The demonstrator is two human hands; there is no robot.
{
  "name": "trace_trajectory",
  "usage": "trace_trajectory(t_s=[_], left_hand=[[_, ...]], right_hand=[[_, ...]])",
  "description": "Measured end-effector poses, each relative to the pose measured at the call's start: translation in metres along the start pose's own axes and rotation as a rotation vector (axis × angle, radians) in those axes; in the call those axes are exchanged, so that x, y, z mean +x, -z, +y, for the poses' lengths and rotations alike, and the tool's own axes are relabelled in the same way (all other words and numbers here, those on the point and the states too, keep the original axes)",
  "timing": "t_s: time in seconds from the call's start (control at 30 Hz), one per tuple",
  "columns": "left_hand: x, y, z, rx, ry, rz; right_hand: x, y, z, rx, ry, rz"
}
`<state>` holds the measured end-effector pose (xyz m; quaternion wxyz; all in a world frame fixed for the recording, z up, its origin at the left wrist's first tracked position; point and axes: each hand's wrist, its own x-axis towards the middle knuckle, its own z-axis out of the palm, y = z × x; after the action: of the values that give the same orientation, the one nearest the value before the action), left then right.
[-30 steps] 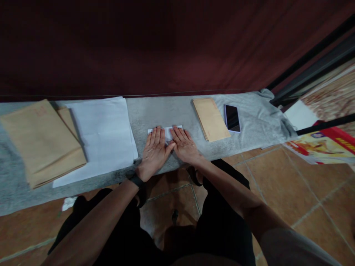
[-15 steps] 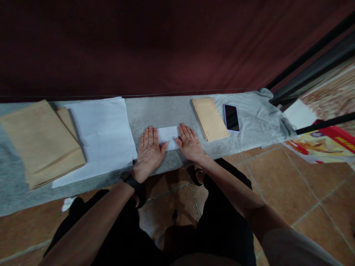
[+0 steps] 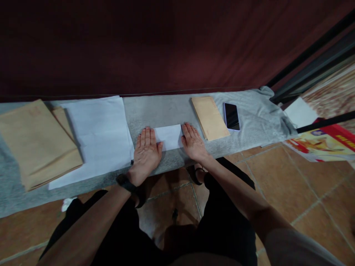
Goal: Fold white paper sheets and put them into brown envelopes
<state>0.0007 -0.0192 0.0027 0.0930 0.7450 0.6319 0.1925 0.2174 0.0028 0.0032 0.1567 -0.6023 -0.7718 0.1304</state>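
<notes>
A folded sheet of white paper [image 3: 170, 137] lies flat on the grey cloth in front of me. My left hand [image 3: 146, 149] rests palm down on its left end, fingers stretched out and holding nothing. On the right end lies my right hand [image 3: 193, 142], also flat with the fingers extended. Both hands partly hide the paper's ends. To the left is a stack of large white sheets [image 3: 97, 136]. Some small brown envelopes [image 3: 210, 117] lie just beyond my right hand.
Large brown envelopes [image 3: 41, 144] overlap the white stack at the far left. A phone [image 3: 232, 116] lies right of the small envelopes. The grey cloth [image 3: 155, 109] covers a narrow bench against a dark red curtain [image 3: 155, 48]. A colourful box [image 3: 324, 142] is at the right.
My hands have slid apart along the folded paper, the left one leftward and the right one rightward. More of the paper's middle shows between them.
</notes>
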Motion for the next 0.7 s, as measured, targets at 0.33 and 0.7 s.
trace_trajectory(t_s=[0.33,0.7], left_hand=[[-0.004,0.008,0.023,0.017,-0.364,-0.159],[-0.012,0.008,0.022,0.149,-0.52,-0.265]], right_hand=[[-0.007,0.002,-0.012,0.098,0.279,-0.118],[0.002,0.004,0.007,0.011,0.245,-0.164]])
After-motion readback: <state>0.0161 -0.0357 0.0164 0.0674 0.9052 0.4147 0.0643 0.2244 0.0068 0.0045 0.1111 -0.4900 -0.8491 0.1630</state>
